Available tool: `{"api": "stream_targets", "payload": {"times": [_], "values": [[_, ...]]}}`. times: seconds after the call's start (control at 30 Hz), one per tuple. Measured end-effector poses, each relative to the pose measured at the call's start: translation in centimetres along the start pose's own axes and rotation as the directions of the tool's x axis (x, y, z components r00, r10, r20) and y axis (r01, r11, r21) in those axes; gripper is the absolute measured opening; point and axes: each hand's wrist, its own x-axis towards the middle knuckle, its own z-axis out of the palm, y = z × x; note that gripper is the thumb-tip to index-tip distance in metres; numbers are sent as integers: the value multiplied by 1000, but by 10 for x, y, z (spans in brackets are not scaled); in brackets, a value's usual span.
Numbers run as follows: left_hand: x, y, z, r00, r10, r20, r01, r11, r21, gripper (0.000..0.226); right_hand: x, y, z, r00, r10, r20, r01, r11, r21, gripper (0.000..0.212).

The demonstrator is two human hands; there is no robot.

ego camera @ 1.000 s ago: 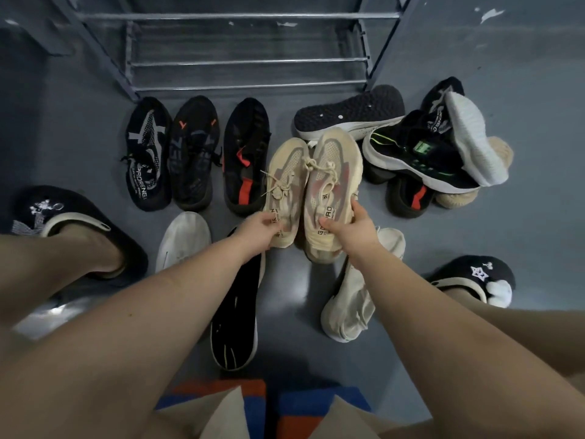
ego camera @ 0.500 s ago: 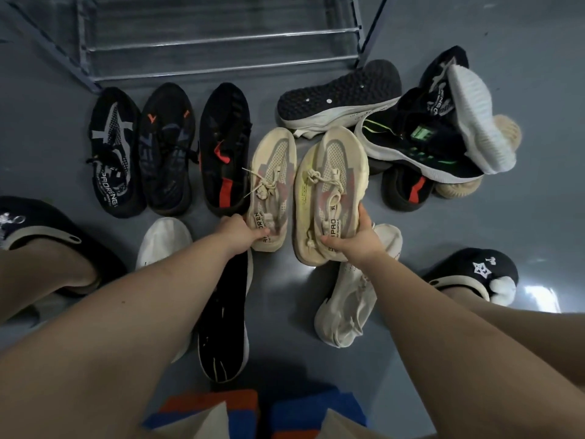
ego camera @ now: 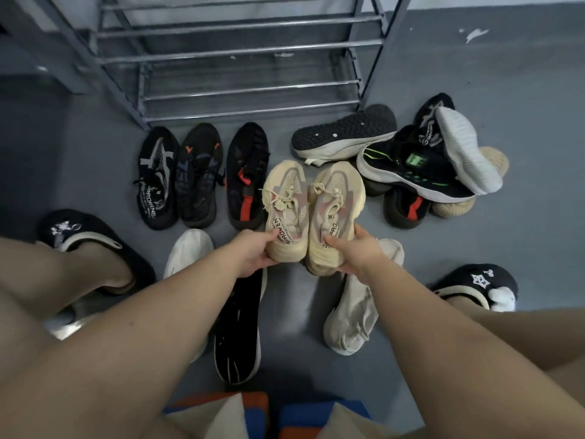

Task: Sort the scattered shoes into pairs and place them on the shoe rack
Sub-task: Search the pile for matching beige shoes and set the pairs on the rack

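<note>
Two beige sneakers are held side by side, toes pointing away from me. My left hand (ego camera: 253, 255) grips the heel of the left beige sneaker (ego camera: 286, 198). The heel of the right beige sneaker (ego camera: 337, 198) sits in the grip of my right hand (ego camera: 354, 251). The grey metal shoe rack (ego camera: 240, 55) stands straight ahead with bare bars. Three black sneakers (ego camera: 202, 175) line up on the floor in front of it.
A heap of black, green-striped and white-soled shoes (ego camera: 437, 160) lies at the right, with an overturned black-soled shoe (ego camera: 345, 131) beside it. A white shoe (ego camera: 186, 251), a black shoe (ego camera: 237, 331) and a cream shoe (ego camera: 357, 315) lie under my arms. My feet wear black slippers (ego camera: 95, 239).
Both hands have lifted the beige sneakers slightly and brought them closer together. My view has tipped up, showing more of the rack.
</note>
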Motion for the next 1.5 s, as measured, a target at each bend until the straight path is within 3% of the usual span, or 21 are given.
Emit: {"api": "stream_targets", "payload": {"times": [0.1, 0.37, 0.77, 1.0, 1.33, 1.5], "values": [[-20, -4, -8, 1000, 27, 4, -27, 998, -55, 35, -14, 1, 1, 993, 19, 115, -32, 993, 111, 41], [-70, 8, -37, 988, 148, 49, -140, 980, -141, 34, -47, -19, 19, 973, -81, 217, 66, 995, 77, 69], [-153, 92, -46, 941, 329, 79, -313, 936, -162, 24, -122, -131, 41, 922, -254, 293, 267, 964, -5, 43], [-207, 162, -62, 895, 435, 98, -421, 897, -138, 24, -165, -212, 57, 845, -369, 386, 392, 920, 20, 39], [-211, 207, -76, 888, 457, 54, -428, 863, -268, 16, -144, -250, 100, 803, -488, 342, 502, 863, 55, 38], [-212, 226, -88, 872, 489, 12, -471, 845, -253, 15, -134, -263, 119, 791, -490, 366, 498, 863, 80, 35]]}}
